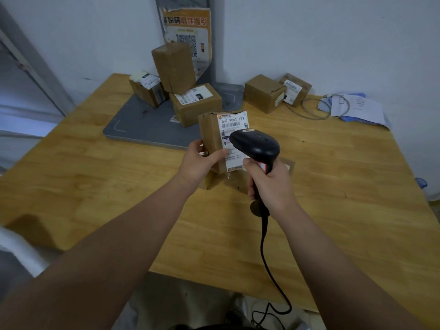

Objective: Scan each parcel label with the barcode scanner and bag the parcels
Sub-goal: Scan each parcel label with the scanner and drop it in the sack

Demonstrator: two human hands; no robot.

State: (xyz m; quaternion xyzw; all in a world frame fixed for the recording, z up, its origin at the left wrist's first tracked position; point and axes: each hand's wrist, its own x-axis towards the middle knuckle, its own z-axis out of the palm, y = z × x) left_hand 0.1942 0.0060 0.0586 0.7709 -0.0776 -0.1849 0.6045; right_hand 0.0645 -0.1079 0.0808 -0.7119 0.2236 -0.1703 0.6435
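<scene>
My left hand (202, 160) grips a small brown parcel (212, 136) upright above the wooden table (95, 175), its white label (232, 125) facing me. My right hand (269, 182) holds the black barcode scanner (256, 146) by its handle, the scanner's head just in front of the label's lower half. The scanner's black cable (266, 258) hangs down past the table's front edge. Another flat brown parcel (228, 182) lies on the table under my hands, mostly hidden.
Three parcels (195, 103) are piled on a grey platform (147, 125) at the back. Two more boxes (264, 94) sit at the back right, beside a grey cable loop (319, 108) and papers on blue plastic (357, 108). An orange poster (188, 32) hangs on the wall.
</scene>
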